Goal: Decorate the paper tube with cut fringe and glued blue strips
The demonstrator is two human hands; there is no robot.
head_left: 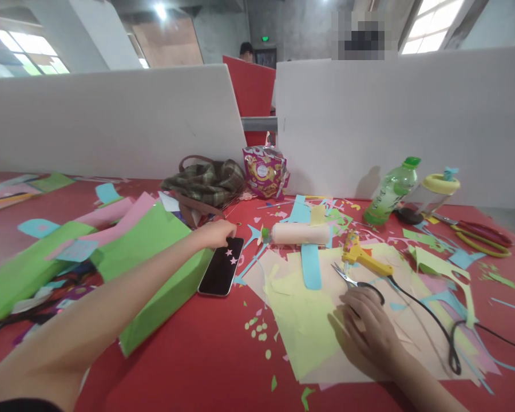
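My left hand (217,233) reaches to the top edge of a black phone (220,274) lying on the table, its fingertips pinched together; what they hold, if anything, is hidden. Two small pink paper stars (231,257) rest on the phone's screen. My right hand (367,326) is curled over the handles of a pair of scissors (345,276), whose slightly parted blades point away from me. Beyond them lies a yellow glue gun (367,258) on pale paper sheets (300,320). A cream paper-wrapped roll (301,234) with a green end lies on its side, blue strips beside it.
Green paper sheets (154,252) cover the left side. A plaid bag (210,183) and a purple snack bag (265,171) stand at the back. To the right are a green bottle (390,191), a yellow-lidded cup (433,191), larger scissors (483,236) and the glue gun's black cord (433,320). White partitions (403,126) stand behind.
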